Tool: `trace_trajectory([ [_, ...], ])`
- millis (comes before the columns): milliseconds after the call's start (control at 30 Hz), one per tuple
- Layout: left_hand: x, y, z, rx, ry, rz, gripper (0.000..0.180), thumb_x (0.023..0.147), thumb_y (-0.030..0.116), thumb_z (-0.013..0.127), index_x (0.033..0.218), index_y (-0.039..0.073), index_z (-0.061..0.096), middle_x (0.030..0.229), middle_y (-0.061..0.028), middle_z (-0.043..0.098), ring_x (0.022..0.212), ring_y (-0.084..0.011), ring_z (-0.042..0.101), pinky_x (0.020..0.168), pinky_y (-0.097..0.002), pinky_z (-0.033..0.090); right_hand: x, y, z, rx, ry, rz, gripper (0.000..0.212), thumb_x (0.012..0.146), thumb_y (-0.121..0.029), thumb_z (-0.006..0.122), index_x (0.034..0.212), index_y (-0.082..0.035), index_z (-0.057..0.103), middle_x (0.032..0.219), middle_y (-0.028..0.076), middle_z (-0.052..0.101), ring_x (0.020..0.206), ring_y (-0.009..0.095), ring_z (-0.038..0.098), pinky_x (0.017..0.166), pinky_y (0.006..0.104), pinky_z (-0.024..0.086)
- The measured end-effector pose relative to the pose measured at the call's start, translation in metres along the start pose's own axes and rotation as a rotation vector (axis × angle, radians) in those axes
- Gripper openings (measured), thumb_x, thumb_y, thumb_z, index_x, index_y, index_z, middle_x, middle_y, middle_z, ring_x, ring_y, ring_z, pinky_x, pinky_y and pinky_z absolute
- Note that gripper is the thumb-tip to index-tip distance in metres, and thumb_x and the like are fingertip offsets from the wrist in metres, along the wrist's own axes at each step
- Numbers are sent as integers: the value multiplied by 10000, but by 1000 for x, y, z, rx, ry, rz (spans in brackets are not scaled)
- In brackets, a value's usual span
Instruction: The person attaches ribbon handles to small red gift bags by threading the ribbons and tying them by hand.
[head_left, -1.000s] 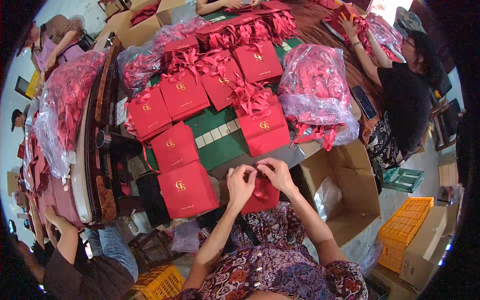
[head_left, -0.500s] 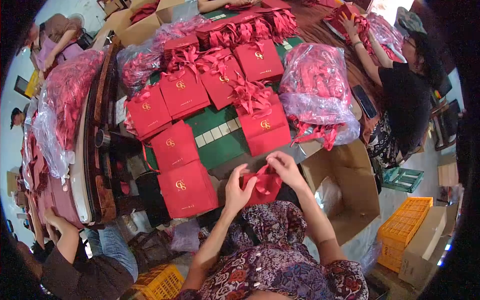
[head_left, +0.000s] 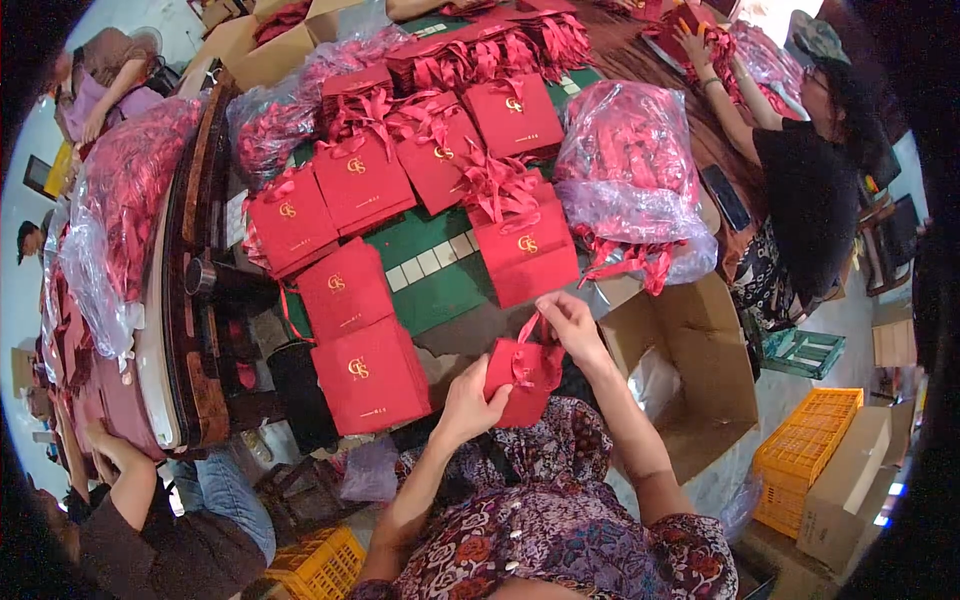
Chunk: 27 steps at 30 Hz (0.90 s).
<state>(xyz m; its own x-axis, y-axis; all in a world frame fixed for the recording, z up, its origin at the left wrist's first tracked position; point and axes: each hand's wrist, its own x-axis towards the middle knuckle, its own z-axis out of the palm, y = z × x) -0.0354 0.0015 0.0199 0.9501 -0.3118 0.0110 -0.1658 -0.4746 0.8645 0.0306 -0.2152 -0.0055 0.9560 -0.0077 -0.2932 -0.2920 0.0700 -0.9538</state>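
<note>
My left hand (head_left: 468, 402) is closed on the lower left edge of the small red gift bag (head_left: 522, 382), thumb on top and fingers curled under. My right hand (head_left: 566, 320) is pinched shut on the red ribbon (head_left: 527, 328) at the bag's top, at about one o'clock from the bag. A second ago both hands were bunched together over the bag, which lay flatter in my lap; since then the right has lifted away toward one o'clock and drawn the ribbon up taut, while the left has slid down to brace the body. I judge the ribbon handle is being pulled through or tightened, so the bag looks close to finished. It sits over my patterned lap, just below the table's near edge.

At ten o'clock from the hands two finished red bags (head_left: 370, 372) lie stacked. More of them spread toward twelve o'clock across the green table (head_left: 440, 285). At one o'clock lies a clear plastic sack of red ribbons (head_left: 630, 170). An open cardboard box (head_left: 690, 370) stands at three o'clock, with yellow crates (head_left: 808, 455) beyond it. Another person in a black top (head_left: 810, 190) works at two o'clock.
</note>
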Motion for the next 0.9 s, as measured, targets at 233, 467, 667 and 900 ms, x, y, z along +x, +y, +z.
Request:
trace_trajectory([
  [233, -19, 8, -5, -192, -122, -69, 458, 851, 143, 679, 1241, -28, 509, 969, -250, 683, 936, -404, 679, 797, -445, 539, 16, 9, -10, 79, 140, -92, 144, 994, -197, 608, 999, -65, 666, 768, -91, 566, 646, 5, 471, 574, 189, 387],
  [467, -24, 7, -3, -214, -94, -99, 422, 863, 148, 700, 1224, 5, 534, 990, -222, 693, 958, -360, 697, 812, -427, 539, 14, 16, -8, 72, 138, -67, 167, 987, -185, 620, 1000, -26, 668, 817, -58, 601, 765, 41, 526, 690, 233, 450],
  [667, -24, 7, -13, -267, 149, -151, 379, 862, 123, 715, 1174, 9, 533, 1009, -203, 703, 955, -288, 712, 797, -395, 545, -17, -18, 19, -451, 315, -478, 322, 918, -156, 684, 1204, -39, 593, 940, 120, 570, 760, 204, 578, 696, 329, 497],
  [900, -14, 41, -29, -155, 79, -101, 537, 827, 163, 763, 1265, -10, 505, 1083, -168, 666, 984, -266, 678, 831, -371, 535, -59, -57, 66, -465, -74, -422, 463, 810, -239, 818, 1185, -69, 606, 1039, 77, 549, 876, 153, 567, 757, 278, 486],
])
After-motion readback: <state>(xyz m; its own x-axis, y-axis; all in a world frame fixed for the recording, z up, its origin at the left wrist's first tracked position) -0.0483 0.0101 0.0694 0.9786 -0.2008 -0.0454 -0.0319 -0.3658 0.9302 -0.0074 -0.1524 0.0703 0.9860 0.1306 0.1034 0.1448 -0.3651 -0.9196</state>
